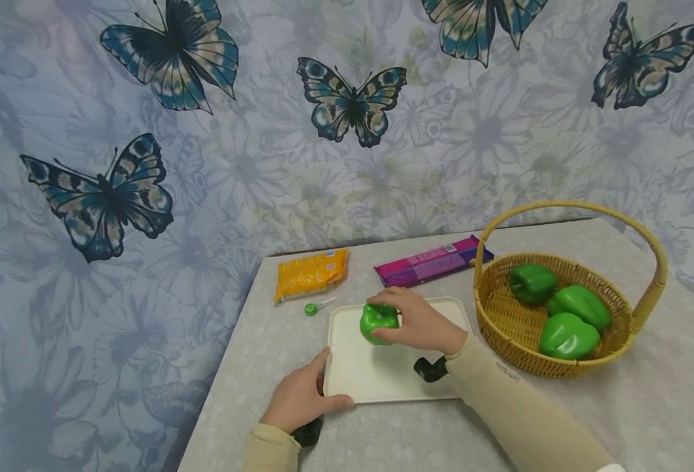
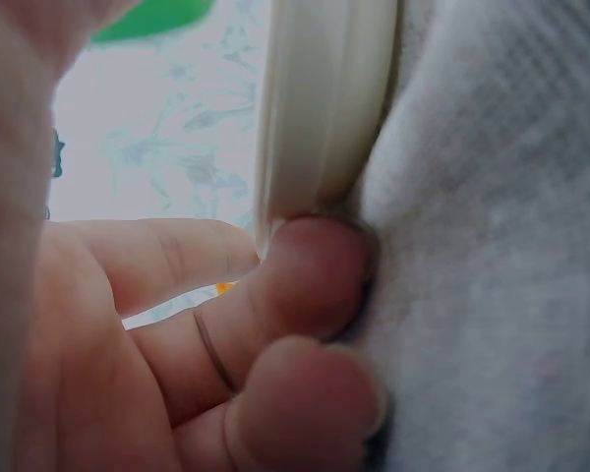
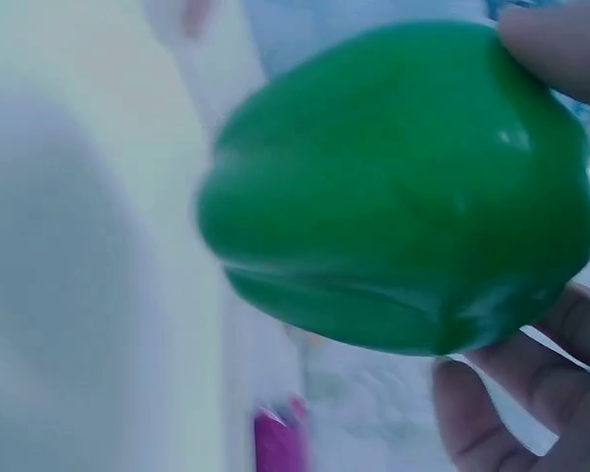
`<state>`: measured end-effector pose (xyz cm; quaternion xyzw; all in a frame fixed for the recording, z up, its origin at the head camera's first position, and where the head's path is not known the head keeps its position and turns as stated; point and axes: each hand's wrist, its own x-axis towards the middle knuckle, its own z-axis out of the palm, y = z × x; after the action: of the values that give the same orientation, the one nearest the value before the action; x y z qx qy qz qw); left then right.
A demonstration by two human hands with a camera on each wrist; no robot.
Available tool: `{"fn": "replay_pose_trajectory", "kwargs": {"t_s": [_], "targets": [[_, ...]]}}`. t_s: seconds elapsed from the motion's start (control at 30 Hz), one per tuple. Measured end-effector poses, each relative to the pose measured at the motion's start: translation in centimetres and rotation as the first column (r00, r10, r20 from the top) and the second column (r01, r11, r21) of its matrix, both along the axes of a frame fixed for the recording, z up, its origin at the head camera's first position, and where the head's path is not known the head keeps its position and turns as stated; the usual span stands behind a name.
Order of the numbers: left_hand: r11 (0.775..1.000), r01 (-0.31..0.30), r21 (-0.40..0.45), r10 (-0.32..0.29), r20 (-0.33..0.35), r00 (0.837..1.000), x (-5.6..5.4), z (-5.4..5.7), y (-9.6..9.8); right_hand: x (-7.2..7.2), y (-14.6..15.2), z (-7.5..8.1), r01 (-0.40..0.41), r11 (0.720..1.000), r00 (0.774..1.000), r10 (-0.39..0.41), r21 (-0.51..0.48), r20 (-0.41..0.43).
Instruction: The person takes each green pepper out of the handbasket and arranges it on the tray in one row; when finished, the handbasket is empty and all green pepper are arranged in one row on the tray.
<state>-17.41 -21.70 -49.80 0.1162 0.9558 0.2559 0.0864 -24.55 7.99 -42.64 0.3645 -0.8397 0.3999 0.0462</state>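
Observation:
A green bell pepper (image 1: 377, 324) is gripped in my right hand (image 1: 420, 321), thumb on one side and fingers on the other. In the right wrist view the pepper (image 3: 403, 197) fills the middle, apart from the pale tray surface. The cream rectangular tray (image 1: 358, 380) lies beneath it on the table. My left hand (image 1: 305, 391) holds the tray's near left corner between thumb and fingers. In the left wrist view, fingertips (image 2: 320, 270) press against the outer wall of the tray (image 2: 324, 108), close to the tablecloth.
To the right stands a wicker basket (image 1: 508, 337) with a tall handle and three green peppers (image 1: 569, 335) inside. Behind the tray lie an orange packet (image 1: 311, 274), a purple packet (image 1: 435, 262) and a green lollipop (image 1: 311, 309). A butterfly-patterned wall (image 1: 234, 177) bounds the table's back.

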Motion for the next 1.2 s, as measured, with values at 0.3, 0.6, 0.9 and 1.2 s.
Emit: {"fn": "replay_pose_trajectory", "kwargs": {"t_s": [0.3, 0.6, 0.9, 1.2], "targets": [[1.000, 0.005, -0.001, -0.005, -0.004, 1.000, 0.2, 0.3, 0.1, -3.1, -6.0, -1.4, 0.030, 0.999, 0.998, -0.031, 0.026, 0.047], [0.999, 0.005, 0.039, -0.005, 0.007, 1.000, 0.5, 0.5, 0.1, -4.7, -7.7, -1.9, 0.037, 0.996, 0.997, -0.043, 0.078, 0.068], [0.998, 0.030, 0.049, -0.029, -0.034, 0.999, 0.6, 0.3, -0.1, -5.3, -8.1, -2.8, 0.028, 0.997, 0.996, -0.033, 0.074, 0.080], [0.999, 0.020, 0.045, -0.019, -0.024, 1.000, 0.7, 0.5, 0.0, -5.6, -8.3, -3.2, 0.013, 0.998, 0.993, -0.021, 0.069, 0.120]]}}
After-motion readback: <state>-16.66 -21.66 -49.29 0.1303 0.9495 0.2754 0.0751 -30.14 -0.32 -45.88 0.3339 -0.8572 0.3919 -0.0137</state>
